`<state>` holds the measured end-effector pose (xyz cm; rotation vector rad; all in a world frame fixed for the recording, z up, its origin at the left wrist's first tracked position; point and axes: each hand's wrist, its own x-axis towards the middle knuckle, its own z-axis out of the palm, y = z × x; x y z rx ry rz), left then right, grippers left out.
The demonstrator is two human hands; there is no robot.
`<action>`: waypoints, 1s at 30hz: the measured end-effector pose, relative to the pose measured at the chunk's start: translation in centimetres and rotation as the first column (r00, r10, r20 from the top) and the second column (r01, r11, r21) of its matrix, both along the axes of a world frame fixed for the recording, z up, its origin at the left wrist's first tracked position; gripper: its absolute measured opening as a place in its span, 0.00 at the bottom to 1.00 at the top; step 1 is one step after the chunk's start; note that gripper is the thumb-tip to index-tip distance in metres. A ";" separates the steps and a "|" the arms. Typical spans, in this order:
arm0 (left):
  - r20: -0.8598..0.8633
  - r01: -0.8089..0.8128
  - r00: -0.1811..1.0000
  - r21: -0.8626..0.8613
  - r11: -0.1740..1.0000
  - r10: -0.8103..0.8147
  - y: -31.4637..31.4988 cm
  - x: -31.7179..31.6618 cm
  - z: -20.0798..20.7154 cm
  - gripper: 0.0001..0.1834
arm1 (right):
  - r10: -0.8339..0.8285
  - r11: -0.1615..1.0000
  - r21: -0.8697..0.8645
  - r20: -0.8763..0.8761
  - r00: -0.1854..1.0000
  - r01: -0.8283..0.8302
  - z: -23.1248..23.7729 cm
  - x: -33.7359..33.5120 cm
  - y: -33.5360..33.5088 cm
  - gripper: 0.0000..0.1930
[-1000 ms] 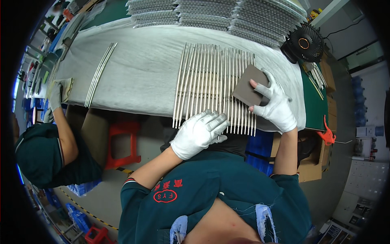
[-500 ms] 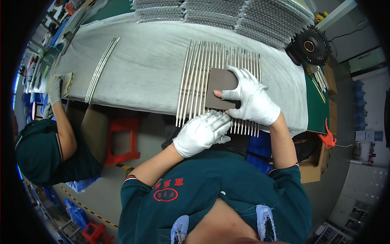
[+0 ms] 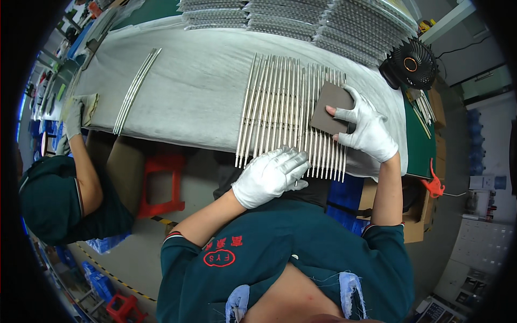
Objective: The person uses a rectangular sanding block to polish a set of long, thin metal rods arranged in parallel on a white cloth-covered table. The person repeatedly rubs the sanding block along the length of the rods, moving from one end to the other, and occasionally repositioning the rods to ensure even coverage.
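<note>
Rt hand (image 3: 369, 129) presses brown pad (image 3: 329, 107) on metal rods (image 3: 280, 105); lt hand (image 3: 269, 175) steadies.

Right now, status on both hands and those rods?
Left hand flat on near ends of metal rods. Right hand presses brown pad on the row's right side. Nothing in the way.
</note>
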<state>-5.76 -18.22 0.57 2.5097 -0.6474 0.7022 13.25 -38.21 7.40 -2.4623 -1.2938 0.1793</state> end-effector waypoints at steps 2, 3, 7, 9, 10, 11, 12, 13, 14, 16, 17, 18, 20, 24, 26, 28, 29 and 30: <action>-0.023 0.009 1.000 0.027 1.000 -0.008 -0.1 0.1 0.3 0.26 | 0.032 0.999 0.013 -0.001 0.999 -0.032 0.3 -0.8 1.1 0.30; -0.026 0.011 1.000 0.032 0.999 -0.010 -0.2 0.1 0.1 0.26 | 0.065 0.997 -0.045 0.020 0.998 -0.064 0.5 -1.9 2.8 0.29; -0.036 0.015 0.999 0.043 0.999 -0.013 -0.1 0.0 -0.1 0.26 | 0.158 0.987 -0.011 0.006 0.987 -0.158 0.0 -2.1 3.7 0.29; -0.028 0.011 1.000 0.040 0.999 -0.010 0.0 -0.1 0.0 0.26 | 0.046 0.998 -0.035 -0.079 0.996 -0.049 -0.3 -0.4 1.5 0.30; -0.020 0.010 1.000 0.037 0.999 -0.010 -0.1 0.0 0.0 0.26 | 0.071 0.997 -0.008 -0.043 0.997 -0.072 -0.5 -0.5 1.5 0.30; -0.011 0.011 1.000 0.033 0.999 -0.010 -0.1 0.0 0.0 0.26 | 0.095 0.995 0.018 -0.006 0.995 -0.095 -0.7 -0.7 1.9 0.31; -0.022 0.006 1.000 0.038 0.999 -0.005 -0.2 0.0 0.0 0.26 | 0.117 0.992 0.043 0.032 0.993 -0.118 -0.8 -1.1 2.4 0.31; -0.031 0.001 1.000 0.045 0.999 0.000 -0.1 0.0 0.1 0.26 | 0.084 0.996 -0.012 0.009 0.996 -0.083 -0.1 -2.5 3.9 0.31; -0.041 -0.003 0.999 0.053 0.999 0.005 -0.1 0.0 0.2 0.26 | 0.140 0.989 0.050 0.027 0.990 -0.141 -1.0 -2.6 4.3 0.31; -0.050 0.002 0.999 0.043 0.999 0.000 -0.1 0.0 -0.1 0.26 | 0.052 0.998 -0.040 -0.025 0.998 -0.053 0.1 -2.8 3.5 0.31; -0.052 0.004 0.999 0.036 0.999 -0.003 -0.1 0.0 -0.1 0.26 | 0.040 0.999 -0.037 0.025 0.999 -0.039 -0.1 -2.2 2.1 0.31; -0.053 0.000 0.999 0.037 0.999 0.002 -0.1 -0.1 -0.1 0.26 | 0.027 0.999 -0.034 0.075 0.997 -0.025 -0.3 -1.4 0.2 0.31; -0.058 -0.014 0.998 0.040 0.999 0.016 -0.1 -0.2 0.0 0.27 | -0.110 0.993 0.052 0.013 0.994 0.110 0.4 -0.9 -3.2 0.34; -0.148 0.029 0.989 0.085 0.996 -0.016 0.1 0.1 0.9 0.33 | -0.379 0.901 0.245 0.049 0.924 0.357 0.6 -0.1 -9.6 0.39; -0.226 0.056 0.973 0.090 0.994 -0.034 0.1 0.2 2.2 0.37 | -0.478 0.877 0.156 0.193 0.857 0.454 0.5 0.4 -12.3 0.38; -0.253 0.028 0.968 0.103 0.994 -0.001 -0.1 0.3 2.3 0.40 | -0.571 0.816 0.060 0.232 0.787 0.575 0.4 0.5 -14.0 0.38; -0.238 0.005 0.971 0.104 0.995 0.019 -0.4 0.3 2.0 0.40 | -0.584 0.797 0.012 0.274 0.764 0.604 0.1 0.7 -15.0 0.39; -0.223 -0.018 0.974 0.103 0.994 0.041 -0.5 0.3 1.7 0.40 | -0.592 0.774 -0.035 0.317 0.741 0.633 -0.1 0.8 -15.6 0.39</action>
